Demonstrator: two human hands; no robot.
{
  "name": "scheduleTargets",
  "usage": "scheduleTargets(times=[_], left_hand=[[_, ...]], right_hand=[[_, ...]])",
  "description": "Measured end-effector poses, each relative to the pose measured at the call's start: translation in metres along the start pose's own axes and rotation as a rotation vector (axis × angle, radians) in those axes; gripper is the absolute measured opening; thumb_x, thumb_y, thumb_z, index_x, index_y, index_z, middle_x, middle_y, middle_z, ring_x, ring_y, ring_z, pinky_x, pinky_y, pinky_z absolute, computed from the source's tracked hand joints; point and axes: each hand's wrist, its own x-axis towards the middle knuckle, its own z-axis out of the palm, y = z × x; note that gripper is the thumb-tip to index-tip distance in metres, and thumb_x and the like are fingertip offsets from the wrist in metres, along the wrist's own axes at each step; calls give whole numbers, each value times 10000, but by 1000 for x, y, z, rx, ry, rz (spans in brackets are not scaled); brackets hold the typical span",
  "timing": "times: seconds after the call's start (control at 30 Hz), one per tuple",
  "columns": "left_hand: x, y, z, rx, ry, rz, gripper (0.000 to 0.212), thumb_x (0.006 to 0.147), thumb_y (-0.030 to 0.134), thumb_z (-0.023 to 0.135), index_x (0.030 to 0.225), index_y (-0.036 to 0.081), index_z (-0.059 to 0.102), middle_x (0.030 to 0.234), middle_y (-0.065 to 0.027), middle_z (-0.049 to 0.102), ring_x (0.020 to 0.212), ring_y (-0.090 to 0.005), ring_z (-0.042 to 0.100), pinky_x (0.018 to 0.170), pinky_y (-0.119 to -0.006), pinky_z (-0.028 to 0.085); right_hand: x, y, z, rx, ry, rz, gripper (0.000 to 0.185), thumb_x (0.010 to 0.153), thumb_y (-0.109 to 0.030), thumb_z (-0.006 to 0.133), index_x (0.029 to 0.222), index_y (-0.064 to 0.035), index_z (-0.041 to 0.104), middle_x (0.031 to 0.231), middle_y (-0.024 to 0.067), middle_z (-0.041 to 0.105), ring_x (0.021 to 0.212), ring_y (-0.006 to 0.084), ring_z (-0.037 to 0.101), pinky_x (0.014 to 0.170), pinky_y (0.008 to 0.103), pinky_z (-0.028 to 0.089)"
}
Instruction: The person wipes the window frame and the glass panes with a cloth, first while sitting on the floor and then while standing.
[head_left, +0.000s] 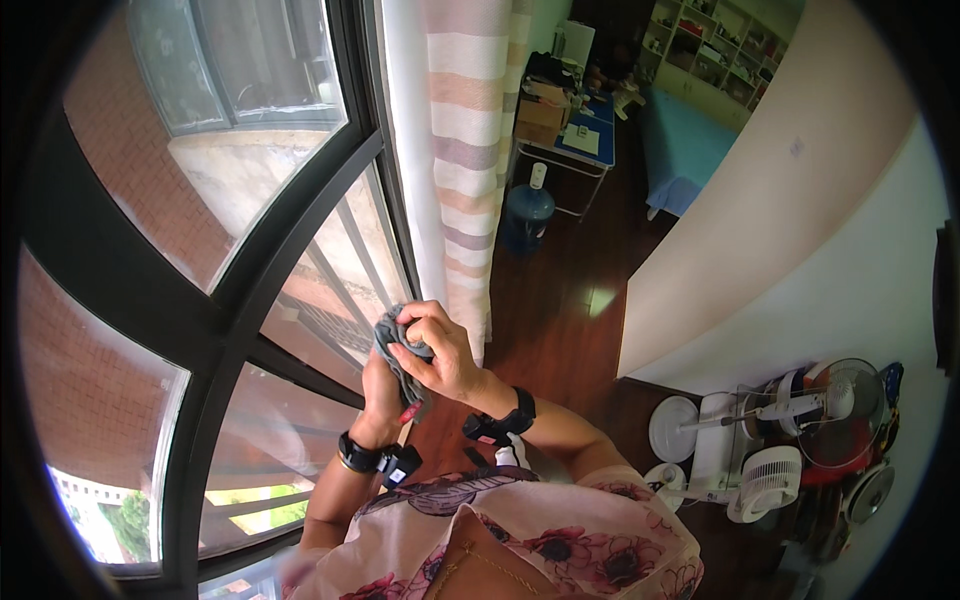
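A bunched grey cloth (390, 337) with a small red tag is held between both hands in front of the window. My left hand (381, 390) grips it from below and behind, its fingers partly hidden by the cloth. My right hand (442, 356) pinches the cloth's upper part with bent fingers. Both wrists wear black bands with small black devices. Just beyond the hands are a dark-framed window (225, 330) and, beside it, a striped curtain (469, 187).
On the wooden floor (555, 322) a blue water bottle (529, 206) stands near a folding table (604, 150) bearing a cardboard box. A bed (682, 150) lies farther back. Electric fans (772, 480) and other items stand along the right wall (787, 315). Window bars show outside the glass.
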Motion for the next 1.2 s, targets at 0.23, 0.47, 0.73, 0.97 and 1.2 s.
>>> scheduleTargets(times=[0.23,0.47,0.73,0.97,1.2], left_hand=[[16,6,37,40,104,-22,432,959,452,310,1035,77,512,845,-22,571,651,-129,552,531,-246,469],[69,-43,111,218,-200,401,257,976,200,387,1184,64,452,951,26,481,866,-40,444,744,-186,403],[107,-68,169,255,-106,592,237,955,122,359,1157,34,447,960,-1,478,860,-58,433,758,-199,396],[91,-57,113,219,77,703,299,873,126,472,1153,21,459,1059,-37,507,952,-101,502,820,-221,426],[52,-48,67,-124,525,492,250,932,144,420,1154,62,501,980,-35,562,832,-84,559,680,-215,475]], right_hand=[[40,17,-17,-20,69,91,171,747,-49,644,743,-33,473,850,130,560,702,236,575,610,300,465],[52,56,-104,-99,130,-57,156,812,-108,571,768,-22,448,887,157,531,749,234,505,695,329,435],[90,89,-166,-40,2,-196,189,796,-127,609,805,-41,441,931,165,546,778,238,516,697,323,444],[85,94,-116,19,-230,-399,296,760,-217,725,818,-67,476,940,154,572,771,269,578,644,334,496],[68,98,-54,314,-540,-112,200,800,-110,673,829,-18,498,996,170,529,844,305,547,710,344,458]])
